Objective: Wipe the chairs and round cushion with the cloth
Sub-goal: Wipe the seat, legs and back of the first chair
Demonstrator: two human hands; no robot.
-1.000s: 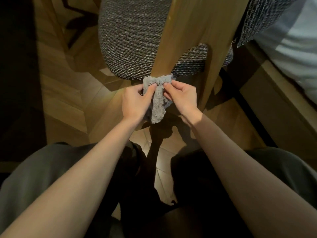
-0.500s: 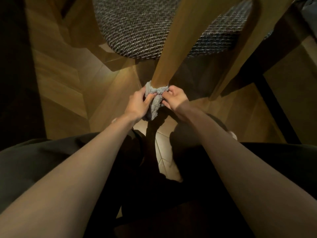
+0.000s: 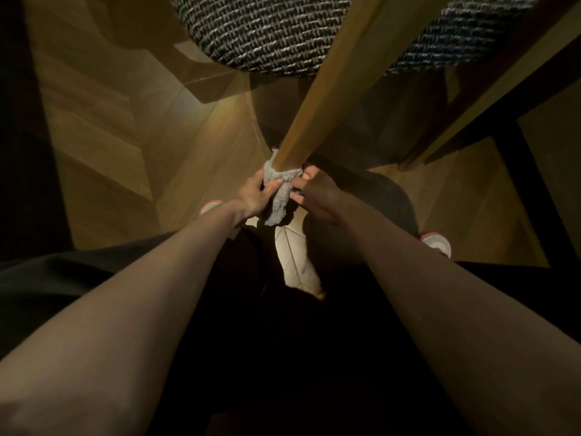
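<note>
From head, down onto chair leg (image 3: 330, 99)

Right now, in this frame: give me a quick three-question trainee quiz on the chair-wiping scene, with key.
1. True or false: the cloth is wrapped around the wooden chair leg.
2. How many hands grip the cloth: A none, B one, C two?
3. Fill in: the cloth sits at the leg's ___ end, away from the woven seat.

Key
1. True.
2. C: left hand and right hand both pinch it.
3. Lower.
</note>
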